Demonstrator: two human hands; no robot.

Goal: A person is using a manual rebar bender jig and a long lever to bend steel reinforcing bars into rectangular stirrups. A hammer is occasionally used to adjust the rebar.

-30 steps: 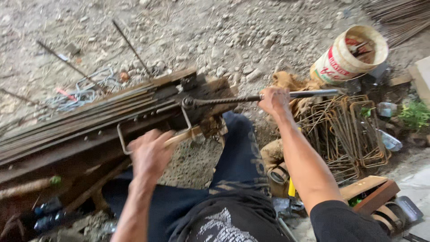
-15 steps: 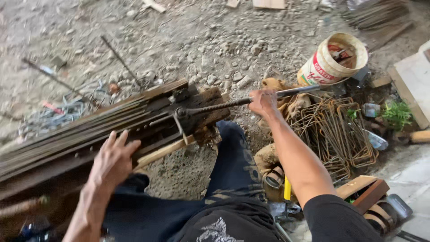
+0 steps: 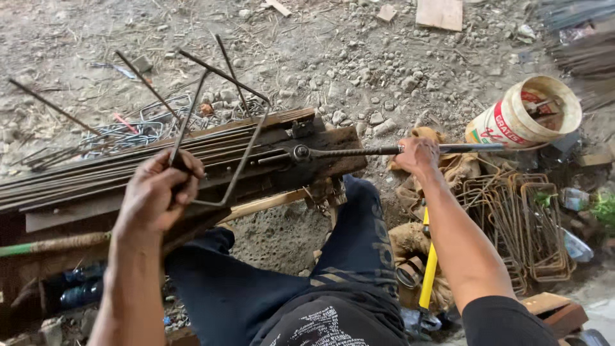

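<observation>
Left hand clenched around thin bent steel stirrup, right hand gripping ribbed bending lever, rusty rods beneath.

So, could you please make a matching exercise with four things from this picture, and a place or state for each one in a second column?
Things:
1. bent wire frame
2. bending lever
3. bucket
4. yellow-handled tool

Places or states:
A. lying on its side on the ground at the far right
B. gripped by the right hand
C. held up by the left hand
D. standing beside the person's right leg

Pairs: 1-C, 2-B, 3-A, 4-D
</observation>
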